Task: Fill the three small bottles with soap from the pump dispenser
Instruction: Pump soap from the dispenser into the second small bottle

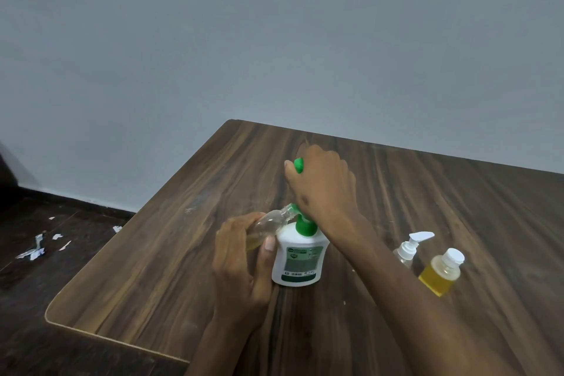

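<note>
The white pump dispenser (297, 259) with a green pump stands on the wooden table (152, 253). My left hand (241, 265) grips a small clear bottle (271, 224), tilted, with its mouth against the green nozzle. A little yellow soap lies in its lower end. My right hand (323, 183) sits on top of the pump head and pinches a small green cap (298, 165) between thumb and fingers. To the right stand a small clear bottle with a white pump top (407, 250) and a small bottle of yellow soap with a white cap (441, 273).
The table's left edge and rounded front corner (50, 317) lie close to my left. Dark floor with scraps of paper (36, 249) is beyond it. A grey wall runs behind the table.
</note>
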The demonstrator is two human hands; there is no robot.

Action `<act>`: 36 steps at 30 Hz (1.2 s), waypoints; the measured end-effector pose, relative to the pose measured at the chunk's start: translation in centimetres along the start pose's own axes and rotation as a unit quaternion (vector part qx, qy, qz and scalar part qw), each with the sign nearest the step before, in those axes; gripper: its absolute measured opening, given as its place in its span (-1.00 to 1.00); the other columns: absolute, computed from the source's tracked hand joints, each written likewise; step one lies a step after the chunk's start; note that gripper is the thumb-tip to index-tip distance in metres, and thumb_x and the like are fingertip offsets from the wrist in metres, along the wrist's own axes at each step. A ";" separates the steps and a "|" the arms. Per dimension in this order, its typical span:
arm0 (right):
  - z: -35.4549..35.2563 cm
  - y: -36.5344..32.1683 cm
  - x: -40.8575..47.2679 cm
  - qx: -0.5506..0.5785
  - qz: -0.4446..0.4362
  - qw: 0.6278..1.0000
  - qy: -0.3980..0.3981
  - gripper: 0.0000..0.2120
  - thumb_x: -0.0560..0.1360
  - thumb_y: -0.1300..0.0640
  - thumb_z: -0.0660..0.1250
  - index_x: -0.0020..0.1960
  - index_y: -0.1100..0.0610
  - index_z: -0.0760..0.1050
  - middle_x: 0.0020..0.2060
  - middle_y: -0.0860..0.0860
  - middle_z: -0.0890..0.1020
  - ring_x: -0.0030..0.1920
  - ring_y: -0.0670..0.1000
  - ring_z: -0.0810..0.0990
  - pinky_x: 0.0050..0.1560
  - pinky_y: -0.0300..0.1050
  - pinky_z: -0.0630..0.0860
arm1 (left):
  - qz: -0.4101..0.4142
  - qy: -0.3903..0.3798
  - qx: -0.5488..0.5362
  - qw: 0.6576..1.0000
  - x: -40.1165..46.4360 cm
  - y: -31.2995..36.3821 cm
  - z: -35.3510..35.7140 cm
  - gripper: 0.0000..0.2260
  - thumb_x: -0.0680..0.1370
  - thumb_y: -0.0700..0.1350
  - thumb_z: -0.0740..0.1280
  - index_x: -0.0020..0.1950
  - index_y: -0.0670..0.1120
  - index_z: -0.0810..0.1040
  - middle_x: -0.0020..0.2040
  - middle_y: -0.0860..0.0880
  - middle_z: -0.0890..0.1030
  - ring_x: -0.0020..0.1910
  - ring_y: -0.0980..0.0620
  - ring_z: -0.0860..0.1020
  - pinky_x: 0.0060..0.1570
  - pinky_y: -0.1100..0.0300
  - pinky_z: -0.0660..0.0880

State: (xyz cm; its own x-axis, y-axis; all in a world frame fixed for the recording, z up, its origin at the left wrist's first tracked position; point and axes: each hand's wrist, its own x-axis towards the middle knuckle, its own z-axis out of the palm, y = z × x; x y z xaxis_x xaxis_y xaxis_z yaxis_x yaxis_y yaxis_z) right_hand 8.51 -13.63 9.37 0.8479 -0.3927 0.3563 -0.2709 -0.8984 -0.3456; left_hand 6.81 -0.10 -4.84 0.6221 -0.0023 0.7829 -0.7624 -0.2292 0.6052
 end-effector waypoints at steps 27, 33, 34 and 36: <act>0.1 0.2 0.0 0.010 0.014 1.000 -0.005 -0.68 0.66 -0.10 0.20 -0.17 0.08 0.34 -0.31 -0.05 0.38 -0.30 0.03 0.42 -0.31 -0.08 0.24 | 0.007 -0.004 -0.002 1.000 -0.2 -0.6 0.2 -0.78 0.67 -0.07 0.27 0.30 -0.05 0.55 0.15 0.06 0.60 0.08 -0.01 0.61 -0.04 -0.09 0.59; 0.1 0.2 -0.2 0.019 0.020 1.000 0.000 -0.70 0.66 -0.10 0.20 -0.13 0.08 0.39 -0.32 -0.08 0.34 -0.36 -0.15 0.26 -0.27 -0.06 0.25 | 0.004 -0.001 -0.004 1.000 -0.1 -0.4 0.1 -0.77 0.67 -0.08 0.28 0.25 -0.15 0.60 0.13 0.02 0.60 0.06 -0.07 0.62 -0.05 -0.11 0.58; 0.0 0.2 -0.2 0.017 0.020 1.000 -0.005 -0.71 0.66 -0.09 0.20 -0.12 0.08 0.39 -0.32 -0.08 0.33 -0.36 -0.14 0.26 -0.23 -0.06 0.26 | 0.004 0.000 -0.002 1.000 -0.1 -0.3 0.1 -0.77 0.67 -0.09 0.28 0.25 -0.16 0.61 0.13 0.02 0.60 0.06 -0.07 0.62 -0.04 -0.10 0.57; -0.2 0.0 0.0 0.003 0.009 1.000 -0.002 -0.70 0.66 -0.09 0.19 -0.12 0.09 0.38 -0.32 -0.07 0.33 -0.35 -0.05 0.32 -0.23 -0.05 0.27 | 0.006 0.002 0.001 1.000 -0.1 -0.2 0.1 -0.77 0.67 -0.09 0.28 0.24 -0.16 0.61 0.13 0.03 0.60 0.06 -0.05 0.62 -0.04 -0.08 0.57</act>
State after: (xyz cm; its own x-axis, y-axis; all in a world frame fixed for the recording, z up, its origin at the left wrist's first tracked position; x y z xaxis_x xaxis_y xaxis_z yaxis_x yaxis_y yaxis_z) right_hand 8.40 -13.67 9.51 0.8447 -0.4075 0.3470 -0.2829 -0.8903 -0.3569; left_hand 6.95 -0.16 -5.10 0.6116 -0.0014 0.7911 -0.7698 -0.2318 0.5947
